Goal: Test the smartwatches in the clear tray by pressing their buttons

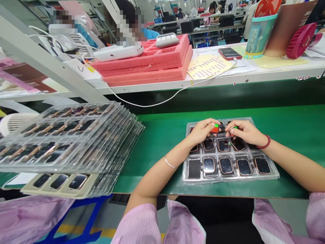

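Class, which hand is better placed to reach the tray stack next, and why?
Probably the left hand: the tray stack stands on that side, nearer to it than to the right hand. Both hold lit watches, so neither is free.

The counter [157,142] is green. On it lie a clear plastic tray [230,178] and a tall stack of trays [124,135].

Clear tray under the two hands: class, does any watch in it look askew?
Yes: one watch in the tray's middle row, just below the right hand, sits turned cornerwise in its compartment, while the watches in the nearest row sit squarer.
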{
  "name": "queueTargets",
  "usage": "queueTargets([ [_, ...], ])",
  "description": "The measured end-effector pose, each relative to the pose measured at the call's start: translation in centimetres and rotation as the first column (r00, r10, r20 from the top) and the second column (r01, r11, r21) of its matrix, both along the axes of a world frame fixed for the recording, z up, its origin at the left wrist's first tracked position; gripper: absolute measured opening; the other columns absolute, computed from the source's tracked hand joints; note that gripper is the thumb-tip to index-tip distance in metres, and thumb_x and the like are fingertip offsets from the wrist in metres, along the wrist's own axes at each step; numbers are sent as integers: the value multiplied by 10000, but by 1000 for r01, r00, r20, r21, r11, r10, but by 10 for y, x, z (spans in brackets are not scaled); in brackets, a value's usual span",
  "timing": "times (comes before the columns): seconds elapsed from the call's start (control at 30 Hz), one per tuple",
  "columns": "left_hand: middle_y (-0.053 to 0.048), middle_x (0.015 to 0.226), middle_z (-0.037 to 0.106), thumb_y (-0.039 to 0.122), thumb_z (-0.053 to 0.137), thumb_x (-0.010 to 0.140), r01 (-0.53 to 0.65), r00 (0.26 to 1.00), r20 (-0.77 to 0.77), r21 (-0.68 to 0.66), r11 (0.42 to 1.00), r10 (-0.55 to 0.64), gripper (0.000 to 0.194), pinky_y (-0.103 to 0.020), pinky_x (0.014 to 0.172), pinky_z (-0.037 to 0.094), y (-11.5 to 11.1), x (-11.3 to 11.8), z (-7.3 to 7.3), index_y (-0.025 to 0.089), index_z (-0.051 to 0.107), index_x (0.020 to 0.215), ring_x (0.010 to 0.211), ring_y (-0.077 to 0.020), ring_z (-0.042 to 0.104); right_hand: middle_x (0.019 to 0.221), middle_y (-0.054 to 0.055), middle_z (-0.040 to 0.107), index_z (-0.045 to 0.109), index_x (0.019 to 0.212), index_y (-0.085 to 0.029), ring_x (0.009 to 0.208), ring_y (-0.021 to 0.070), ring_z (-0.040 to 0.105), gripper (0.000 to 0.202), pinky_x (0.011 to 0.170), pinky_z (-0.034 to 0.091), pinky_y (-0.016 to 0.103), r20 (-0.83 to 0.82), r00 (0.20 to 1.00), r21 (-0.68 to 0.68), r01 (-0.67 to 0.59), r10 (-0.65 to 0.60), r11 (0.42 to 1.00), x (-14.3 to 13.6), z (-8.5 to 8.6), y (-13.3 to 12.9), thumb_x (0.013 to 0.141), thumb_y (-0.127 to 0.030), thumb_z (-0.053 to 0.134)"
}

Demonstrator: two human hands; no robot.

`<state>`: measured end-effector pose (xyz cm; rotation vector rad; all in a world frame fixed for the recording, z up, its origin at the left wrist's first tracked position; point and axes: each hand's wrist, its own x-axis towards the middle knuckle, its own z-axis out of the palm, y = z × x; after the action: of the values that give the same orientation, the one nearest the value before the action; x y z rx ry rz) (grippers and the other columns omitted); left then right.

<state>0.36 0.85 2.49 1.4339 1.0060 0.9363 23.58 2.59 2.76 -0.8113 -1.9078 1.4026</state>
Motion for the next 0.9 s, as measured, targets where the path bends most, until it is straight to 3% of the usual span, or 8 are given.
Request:
queueTargets([
  [0.17,-83,1059,732,250,614,875,3,1000,25,-13,1000,-3,314,-192,570,432,1,1,-2,154,638,1173,757,-126,687,834,67,734,704,965,-192,748,201,687,259,629,575,295,-4,1000,26,0,0,1000,1,-1,0,871,-433,723],
  [0.3,-94,1086,728,159,603,832,34,997,76,-3,999,-33,367,-234,697,525,1,2,-4,139,610,1198,813,-133,686,888,69,735,691,1003,-194,796,210,692,208,660,568,306,5,1000,74,-4,4,997,1,-1,0,866,-349,706],
  [0.53,-93,1123,703,121,634,766,65,989,128,22,998,-68,437,-295,831,562,3,2,-7,143,596,1201,894,-147,680,954,75,728,681,1024,-193,868,226,692,196,766,567,354,19,1000,124,-13,10,992,0,1,0,854,-290,666],
  [0.9,-66,969,715,97,637,735,37,993,112,32,999,-41,427,-292,819,541,3,1,-9,135,613,1159,908,-166,686,1075,85,720,654,1129,-200,954,243,689,281,826,562,391,60,997,158,-51,42,986,0,-2,3,857,-258,618],
])
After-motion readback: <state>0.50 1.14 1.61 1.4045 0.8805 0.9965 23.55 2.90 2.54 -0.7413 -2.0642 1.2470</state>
